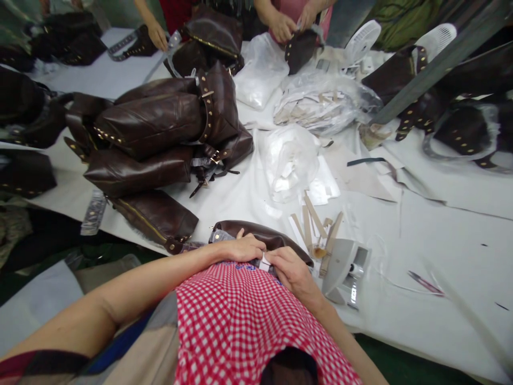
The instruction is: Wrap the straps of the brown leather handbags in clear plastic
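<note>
A dark brown leather bag (pixel 276 236) lies at the table's front edge, against the red checked apron. My left hand (pixel 246 248) rests on the near side of this bag, its fingers bent around the edge. My right hand (pixel 290 269) pinches a small white tag (pixel 265 262) between thumb and fingers, close to the left fingertips. Whether the left fingers also grip the tag or only the bag's edge is hard to see. A grey wrapped strap (pixel 222 236) with a stud shows by the left wrist.
Several brown leather bags (pixel 152 125) are piled at the left. Plastic bags (pixel 288 160) and cardboard strips (pixel 310 222) lie mid-table, near a grey-white device (pixel 345 270). A pen (pixel 425 283) lies at right. Across the table, a co-worker's hands (pixel 284 27) handle a dark leather piece.
</note>
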`<control>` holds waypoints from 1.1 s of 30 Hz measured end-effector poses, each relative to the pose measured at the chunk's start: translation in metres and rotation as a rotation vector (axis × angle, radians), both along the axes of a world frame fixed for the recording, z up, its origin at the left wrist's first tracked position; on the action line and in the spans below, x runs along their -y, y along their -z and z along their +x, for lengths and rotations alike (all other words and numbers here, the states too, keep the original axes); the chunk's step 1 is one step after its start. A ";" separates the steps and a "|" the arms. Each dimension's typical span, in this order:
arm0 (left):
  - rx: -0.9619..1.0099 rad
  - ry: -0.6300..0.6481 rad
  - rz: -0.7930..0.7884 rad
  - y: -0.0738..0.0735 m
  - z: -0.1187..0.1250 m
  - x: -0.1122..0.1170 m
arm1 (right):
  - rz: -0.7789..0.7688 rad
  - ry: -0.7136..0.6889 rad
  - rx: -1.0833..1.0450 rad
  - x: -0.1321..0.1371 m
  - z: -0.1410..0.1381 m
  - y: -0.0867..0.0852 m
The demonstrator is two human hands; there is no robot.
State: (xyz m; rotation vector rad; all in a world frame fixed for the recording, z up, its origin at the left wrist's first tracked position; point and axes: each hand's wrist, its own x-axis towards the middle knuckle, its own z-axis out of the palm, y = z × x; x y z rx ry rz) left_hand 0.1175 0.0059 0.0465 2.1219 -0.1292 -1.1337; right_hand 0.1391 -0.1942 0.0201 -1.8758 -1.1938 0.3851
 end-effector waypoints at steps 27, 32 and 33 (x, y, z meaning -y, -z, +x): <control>-0.214 -0.466 -0.355 -0.025 0.041 -0.056 | -0.410 1.508 -0.912 0.202 0.013 0.076; -0.273 -0.573 -0.422 -0.018 0.037 -0.061 | -0.259 1.471 -1.135 0.178 -0.010 0.088; -0.276 -0.560 -0.431 -0.018 0.036 -0.058 | -0.231 1.469 -1.141 0.176 -0.010 0.091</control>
